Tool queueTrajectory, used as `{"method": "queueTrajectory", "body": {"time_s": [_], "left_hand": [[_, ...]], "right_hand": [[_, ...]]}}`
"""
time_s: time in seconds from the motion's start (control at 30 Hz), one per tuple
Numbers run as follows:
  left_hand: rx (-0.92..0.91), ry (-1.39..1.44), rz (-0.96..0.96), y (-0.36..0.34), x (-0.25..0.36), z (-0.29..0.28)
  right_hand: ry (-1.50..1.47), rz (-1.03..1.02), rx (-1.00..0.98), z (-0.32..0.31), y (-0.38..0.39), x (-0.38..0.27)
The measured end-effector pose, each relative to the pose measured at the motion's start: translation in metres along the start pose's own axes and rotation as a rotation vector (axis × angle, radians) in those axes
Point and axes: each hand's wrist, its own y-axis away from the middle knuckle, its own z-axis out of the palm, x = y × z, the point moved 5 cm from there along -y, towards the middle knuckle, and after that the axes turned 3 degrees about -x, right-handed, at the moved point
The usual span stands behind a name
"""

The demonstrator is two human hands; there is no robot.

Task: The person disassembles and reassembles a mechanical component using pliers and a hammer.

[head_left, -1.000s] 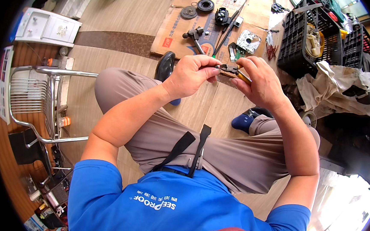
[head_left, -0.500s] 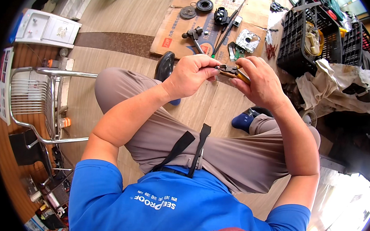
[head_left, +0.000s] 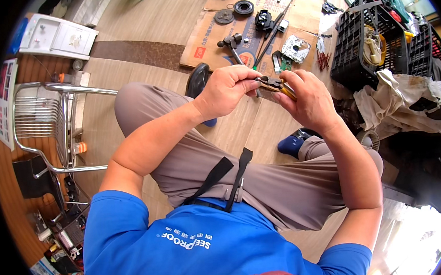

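Observation:
My right hand (head_left: 307,98) is closed round the yellow handles of a pair of pliers (head_left: 272,83), whose dark jaws point left. Close to the jaws, my left hand (head_left: 229,89) pinches a small piece between thumb and fingertips; it is too small and too covered to name. Just beyond my hands, a hammer (head_left: 232,44) lies on a flattened cardboard sheet (head_left: 212,36). Beside it are a green circuit board with a silvery metal plate (head_left: 296,49) and a black mechanical part (head_left: 263,20).
A black ring (head_left: 243,7) and a grey disc (head_left: 224,16) lie at the cardboard's far side. Black plastic crates (head_left: 347,52) stand at the right, a rumpled cloth (head_left: 402,102) against them. Reddish bits (head_left: 323,60) lie near the crates. A metal-framed chair (head_left: 37,117) stands at the left.
The pliers' jaws look slightly more apart, and their handles have turned a little in my right hand. My left hand keeps its pinch in nearly the same place.

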Motion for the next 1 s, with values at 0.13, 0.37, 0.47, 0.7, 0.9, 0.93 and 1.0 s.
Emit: {"method": "queueTrajectory", "body": {"time_s": [0.13, 0.37, 0.47, 0.7, 0.9, 0.93, 1.0], "left_hand": [[0.015, -0.028, 0.031, -0.003, 0.005, 0.000], [0.085, -0.095, 0.111, -0.003, 0.007, -0.003], [0.091, -0.139, 0.134, -0.003, 0.013, -0.001], [0.139, -0.418, 0.358, -0.001, 0.035, -0.002], [0.196, -0.558, 0.514, 0.003, 0.038, -0.001], [0.203, -0.557, 0.526, 0.003, 0.038, -0.001], [0.210, -0.557, 0.540, 0.003, 0.039, 0.000]], "right_hand": [[-0.089, 0.052, 0.026, 0.007, 0.004, 0.002], [-0.090, 0.098, 0.074, 0.006, 0.001, -0.008], [-0.010, 0.103, 0.107, 0.005, 0.001, -0.012], [0.023, 0.105, 0.121, 0.001, -0.001, -0.015], [0.022, 0.069, 0.143, 0.005, 0.000, -0.014], [0.023, 0.068, 0.143, 0.006, 0.001, -0.014], [-0.062, 0.133, 0.113, 0.009, 0.003, -0.013]]}}
